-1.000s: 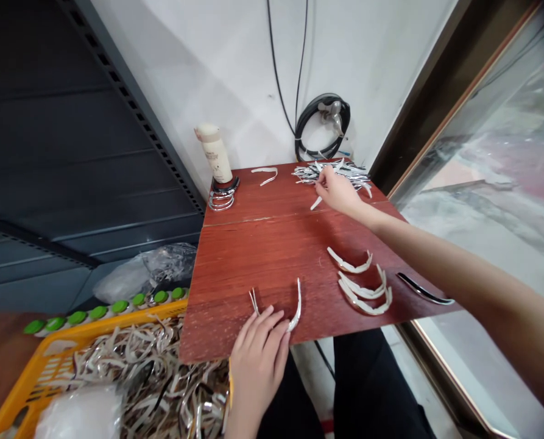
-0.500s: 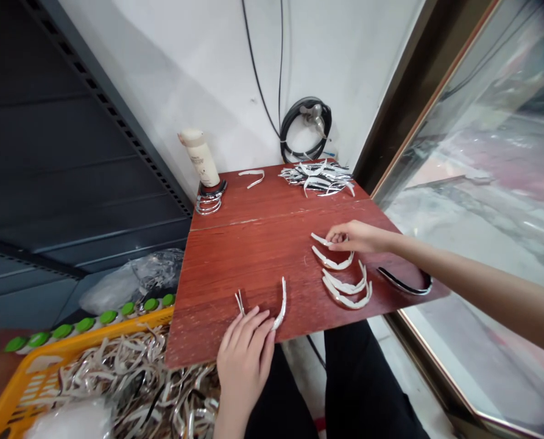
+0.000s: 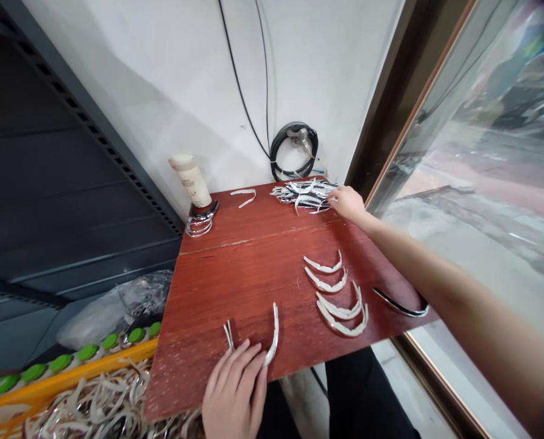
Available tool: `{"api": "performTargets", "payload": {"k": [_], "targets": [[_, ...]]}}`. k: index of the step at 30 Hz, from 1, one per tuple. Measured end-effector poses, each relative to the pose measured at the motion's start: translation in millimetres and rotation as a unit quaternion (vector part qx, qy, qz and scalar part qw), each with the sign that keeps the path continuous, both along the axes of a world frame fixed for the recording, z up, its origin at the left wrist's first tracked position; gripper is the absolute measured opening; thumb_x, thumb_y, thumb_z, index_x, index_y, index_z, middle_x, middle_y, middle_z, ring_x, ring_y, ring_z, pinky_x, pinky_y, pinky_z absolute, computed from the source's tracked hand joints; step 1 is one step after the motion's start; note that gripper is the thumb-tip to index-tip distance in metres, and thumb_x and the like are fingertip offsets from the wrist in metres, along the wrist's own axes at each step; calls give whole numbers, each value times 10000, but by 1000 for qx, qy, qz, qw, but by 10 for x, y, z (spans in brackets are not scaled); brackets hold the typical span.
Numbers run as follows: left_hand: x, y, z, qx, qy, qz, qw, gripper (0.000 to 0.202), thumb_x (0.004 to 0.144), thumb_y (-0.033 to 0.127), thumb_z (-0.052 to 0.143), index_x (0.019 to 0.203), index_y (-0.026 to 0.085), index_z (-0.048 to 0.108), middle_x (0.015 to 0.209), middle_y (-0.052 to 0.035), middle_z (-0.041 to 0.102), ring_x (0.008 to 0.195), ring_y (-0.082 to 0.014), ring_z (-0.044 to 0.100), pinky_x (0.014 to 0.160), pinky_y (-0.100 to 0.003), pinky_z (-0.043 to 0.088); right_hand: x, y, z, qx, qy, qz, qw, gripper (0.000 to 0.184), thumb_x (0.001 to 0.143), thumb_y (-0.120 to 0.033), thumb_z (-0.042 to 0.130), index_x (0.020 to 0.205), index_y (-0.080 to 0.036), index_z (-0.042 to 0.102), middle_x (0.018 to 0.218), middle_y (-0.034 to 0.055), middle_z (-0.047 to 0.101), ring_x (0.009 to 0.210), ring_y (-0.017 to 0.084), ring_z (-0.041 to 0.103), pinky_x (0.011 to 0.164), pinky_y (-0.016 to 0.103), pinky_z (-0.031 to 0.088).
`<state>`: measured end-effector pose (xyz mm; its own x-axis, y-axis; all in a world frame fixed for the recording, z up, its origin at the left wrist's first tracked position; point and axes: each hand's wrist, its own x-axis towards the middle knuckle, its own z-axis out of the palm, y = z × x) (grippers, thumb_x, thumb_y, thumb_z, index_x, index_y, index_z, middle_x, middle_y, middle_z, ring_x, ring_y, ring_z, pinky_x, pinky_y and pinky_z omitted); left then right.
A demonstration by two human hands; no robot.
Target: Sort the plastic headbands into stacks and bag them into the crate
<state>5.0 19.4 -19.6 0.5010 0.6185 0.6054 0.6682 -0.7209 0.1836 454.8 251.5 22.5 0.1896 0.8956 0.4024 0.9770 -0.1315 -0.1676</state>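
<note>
My left hand (image 3: pixel 237 387) is at the table's near edge, its fingers close together over a curved white-and-silver strip (image 3: pixel 273 332). The strip's ends stick out on both sides of the fingers; its middle is hidden. My right hand (image 3: pixel 346 202) reaches to the far right of the table, fingers curled at the right end of a pile of thin white-and-silver strips (image 3: pixel 301 195). Its fingertips pinch at a strip there, partly hidden. Several curved white strips (image 3: pixel 342 327) lie in a column right of centre. A black curved band (image 3: pixel 402 305) lies by the right edge.
The red-brown table (image 3: pixel 235 274) meets a wall with a coiled black cable (image 3: pixel 275 152). A cream bottle (image 3: pixel 193 182) stands over silver rings (image 3: pixel 199 225) at the back left. One bent strip (image 3: pixel 254 196) lies nearby. A yellow basket (image 3: pixel 70 372) of strips is lower left; glass is at right.
My right hand has let go of the uppermost curved strip in the column and moved away to the pile at the back. My left hand stays on its strip. The view has shifted slightly.
</note>
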Motion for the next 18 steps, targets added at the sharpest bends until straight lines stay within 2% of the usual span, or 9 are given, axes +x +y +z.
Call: {"api": "performTargets", "payload": {"k": [2, 6, 7, 9, 11, 13, 15, 18], "targets": [[-19, 6, -21, -2, 9, -4, 1000, 229, 930, 178, 561, 1122, 240, 670, 1120, 1, 729, 1105, -182, 637, 1057, -336, 373, -40, 18, -19, -1, -10, -1, 1000, 260, 892, -256, 520, 970, -185, 758, 1038, 137, 714, 1008, 291, 621, 828, 349, 444], [26, -6, 11, -12, -24, 9, 1000, 209, 947, 188, 533, 1082, 250, 680, 1078, 15, 741, 1075, -176, 651, 1047, -333, 379, -102, -116, 61, 42, 20, -17, 999, 311, 939, -336, 484, 1076, -230, 743, 975, 79, 753, 920, 254, 670, 760, 311, 442], [47, -12, 29, -13, -33, 13, 999, 208, 953, 189, 521, 1072, 248, 681, 1064, 14, 744, 1064, -177, 655, 1042, -335, 381, -117, -182, 102, 53, 38, 7, 998, 313, 940, -351, 486, 1079, -237, 742, 965, 61, 759, 900, 239, 680, 754, 298, 443], [82, -22, 64, -13, -42, 15, 999, 208, 958, 185, 507, 1059, 240, 680, 1044, 10, 748, 1047, -179, 660, 1031, -339, 387, -160, -339, 186, 47, 69, 101, 991, 289, 921, -359, 515, 1042, -245, 752, 941, 26, 766, 860, 203, 692, 749, 265, 444], [100, -27, 88, -14, -40, 12, 999, 202, 956, 176, 510, 1055, 231, 677, 1040, 3, 748, 1047, -185, 660, 1025, -346, 392, -229, -505, 252, -7, 70, 215, 974, 251, 887, -338, 552, 993, -248, 762, 924, 1, 767, 815, 172, 693, 741, 241, 444], [104, -31, 97, -16, -36, 11, 999, 192, 952, 168, 517, 1050, 225, 673, 1040, -4, 746, 1050, -191, 658, 1021, -356, 395, -325, -646, 281, -82, 51, 296, 950, 222, 848, -305, 583, 957, -254, 769, 897, -14, 767, 772, 159, 688, 722, 237, 442], [101, -33, 99, -17, -32, 11, 999, 183, 950, 163, 524, 1046, 221, 669, 1036, -8, 745, 1051, -196, 656, 1022, -366, 395, -443, -737, 277, -138, 37, 335, 932, 210, 831, -290, 593, 932, -252, 774, 895, -13, 766, 763, 161, 683, 712, 245, 438], [95, -37, 99, -17, -24, 9, 1000, 178, 946, 160, 530, 1051, 219, 662, 1037, -15, 742, 1060, -200, 654, 1018, -372, 399, -626, -782, 254, -154, 56, 302, 939, 217, 854, -370, 604, 875, -234, 772, 851, 6, 758, 746, 171, 669, 677, 256, 425]]}}
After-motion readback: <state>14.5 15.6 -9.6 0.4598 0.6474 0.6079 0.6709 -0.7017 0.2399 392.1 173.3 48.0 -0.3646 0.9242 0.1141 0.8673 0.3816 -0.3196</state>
